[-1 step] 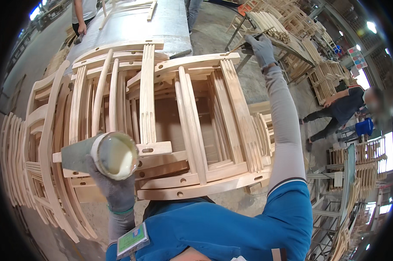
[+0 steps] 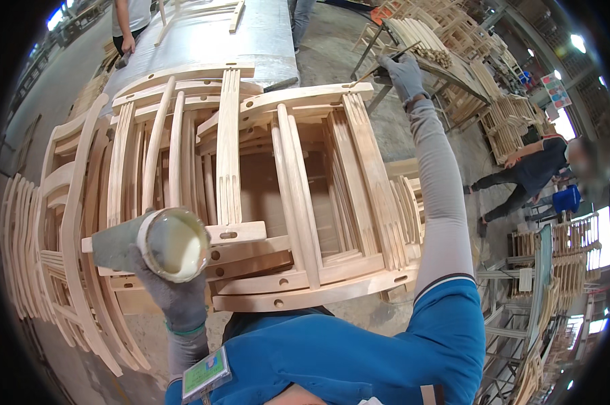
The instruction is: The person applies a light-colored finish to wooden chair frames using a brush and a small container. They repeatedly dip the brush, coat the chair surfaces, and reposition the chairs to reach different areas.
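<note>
My left hand [image 2: 173, 293], in a grey glove, grips a grey round can [image 2: 158, 244] filled with pale glue, tilted toward me at the lower left. My right hand [image 2: 405, 74], also gloved, is stretched far out and holds a thin dark stick [image 2: 386, 62] like a small brush, its tip near the far end of a wooden chair frame [image 2: 298, 196]. That frame lies on a stack of similar pale wooden frames [image 2: 116, 175], with drilled holes along the near rails.
More curved wooden parts [image 2: 28, 243] stack at the left. A long table under grey sheet [image 2: 217, 40] runs ahead with a person [image 2: 131, 20] beside it. Another person [image 2: 531, 172] bends at the right among racks of wooden parts [image 2: 507, 115].
</note>
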